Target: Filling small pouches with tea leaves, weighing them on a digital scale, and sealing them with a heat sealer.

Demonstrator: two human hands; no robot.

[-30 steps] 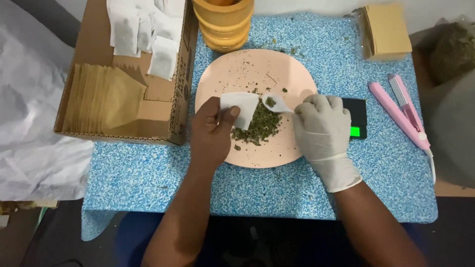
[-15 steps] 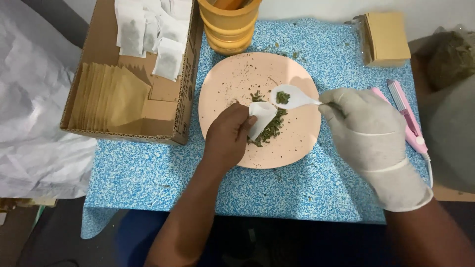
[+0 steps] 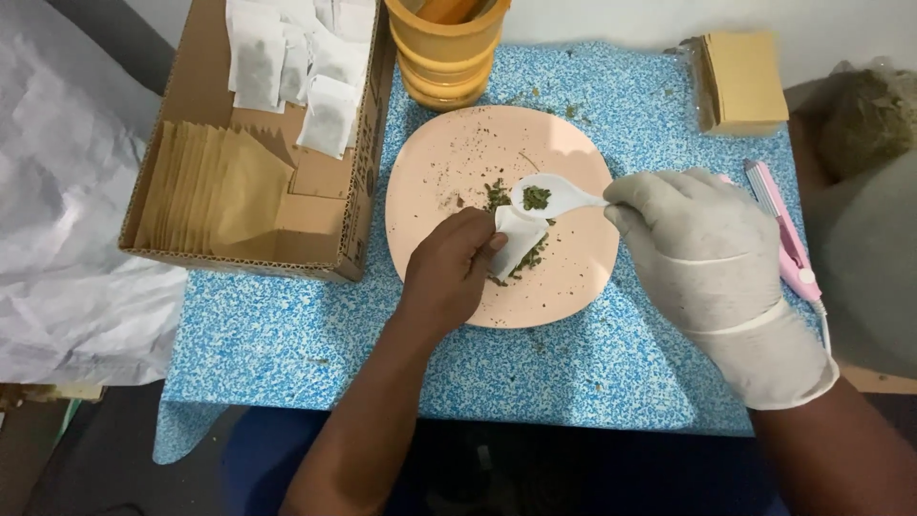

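My bare left hand pinches a small white paper pouch over a round pink plate. My right hand, in a white glove, holds a white plastic spoon by its handle. The spoon's bowl carries a little heap of dried green herb and hovers just above the pouch's upper end. More loose dried herb lies scattered on the plate around and under the pouch.
A cardboard box at the left holds tan envelopes and filled white pouches. Stacked yellow bowls stand behind the plate. A tan packet stack and a pink heat sealer lie right, on the blue speckled table.
The right hand lifted the spoon with a scoop of herb off the pile and swung out to the right. The left hand raised the pouch toward the spoon.
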